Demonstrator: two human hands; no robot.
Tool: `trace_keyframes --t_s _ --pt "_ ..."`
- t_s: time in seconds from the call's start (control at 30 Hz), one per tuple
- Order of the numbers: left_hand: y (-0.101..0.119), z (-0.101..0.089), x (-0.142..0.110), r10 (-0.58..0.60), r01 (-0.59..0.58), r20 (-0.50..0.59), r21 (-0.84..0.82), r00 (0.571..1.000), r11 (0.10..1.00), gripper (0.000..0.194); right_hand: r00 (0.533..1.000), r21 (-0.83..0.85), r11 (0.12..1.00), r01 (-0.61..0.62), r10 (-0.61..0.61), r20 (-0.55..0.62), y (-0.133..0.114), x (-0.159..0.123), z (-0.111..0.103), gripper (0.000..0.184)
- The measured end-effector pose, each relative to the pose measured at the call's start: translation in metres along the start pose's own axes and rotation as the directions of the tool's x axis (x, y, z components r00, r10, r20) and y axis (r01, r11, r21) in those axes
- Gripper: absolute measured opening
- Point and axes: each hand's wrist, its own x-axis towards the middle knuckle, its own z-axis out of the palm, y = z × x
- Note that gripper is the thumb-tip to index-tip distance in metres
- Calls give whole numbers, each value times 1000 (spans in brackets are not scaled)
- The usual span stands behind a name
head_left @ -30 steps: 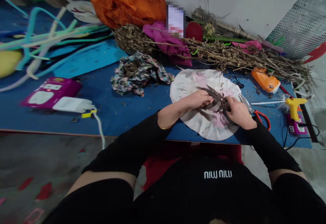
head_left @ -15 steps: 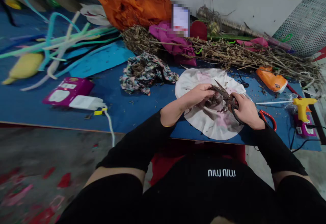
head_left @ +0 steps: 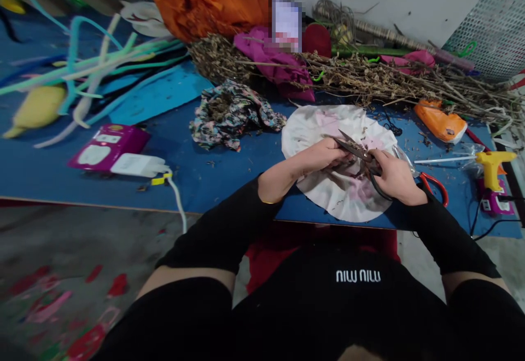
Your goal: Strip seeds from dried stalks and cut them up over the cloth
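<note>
A round white cloth (head_left: pixel 348 208) with pinkish stains lies at the table's front edge, dark dried plant bits (head_left: pixel 356 170) gathered in its middle. Above it, my right hand (head_left: pixel 396 178) is closed on dark-bladed scissors (head_left: pixel 356 147) with black handles. The blades point left and away, slightly parted, over the fingers of my left hand (head_left: pixel 322 154). Those fingers are curled round dried plant matter, mostly hidden beneath them. Just right of my right hand lies a tool with red handles (head_left: pixel 438 186), partly covered by the hand and sleeve.
Left of the white cloth is a bunched floral cloth (head_left: pixel 233 115) holding dried bits. Dried stalks (head_left: pixel 381 79) run along the back. On the right are an orange packet (head_left: pixel 441 121) and a yellow glue gun (head_left: pixel 492 167); on the left, a purple power strip (head_left: pixel 109 145).
My left fingers have curled lower, covering more of the plant matter. The scissor tips have shifted slightly left; both hands stay over the white cloth. The whole view has shifted a little.
</note>
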Motion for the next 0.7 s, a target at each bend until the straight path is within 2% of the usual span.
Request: trace_keyframes --t_s 0.23,0.47,0.7 --pt "6 0 -4 -15 15 3 23 1000 1000 19 1000 -33 999 -16 17 17 -4 -3 0 51" --pt "8 4 -4 -5 4 23 15 1000 1000 24 999 -34 999 -41 41 -7 -10 -1 1 60" --pt "4 2 -3 -13 12 37 29 999 1000 26 999 -48 999 -24 25 25 -7 -2 4 55"
